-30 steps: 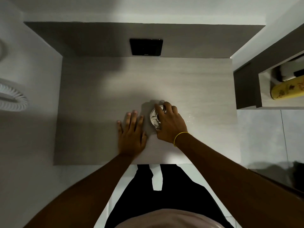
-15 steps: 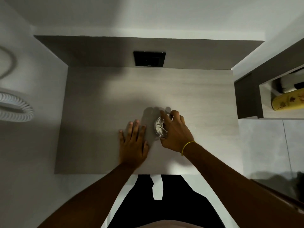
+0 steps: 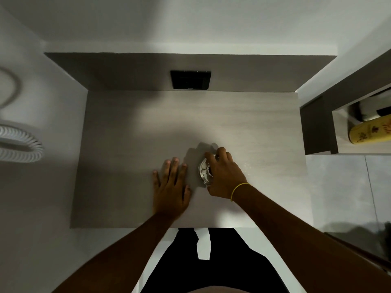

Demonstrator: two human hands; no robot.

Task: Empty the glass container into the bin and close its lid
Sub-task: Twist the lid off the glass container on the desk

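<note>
A small round glass container (image 3: 204, 170) stands on the pale grey counter (image 3: 243, 127), a little right of the middle near the front. My right hand (image 3: 225, 176) wraps over it from the right, fingers curled around its far rim, and covers most of it. Pale bits show inside the glass. My left hand (image 3: 171, 187) lies flat on the counter just left of the container, fingers spread, holding nothing. No bin or lid is in view.
A black wall plate (image 3: 190, 79) sits on the dark back panel. A white coiled hose (image 3: 20, 145) hangs at the left. At the right, a shelf niche holds a yellow bottle (image 3: 370, 132). The counter's front edge runs just above my legs.
The view has tilted, so everything sits lower in the frame. Both hands keep their places at the container; my right hand's grip looks the same.
</note>
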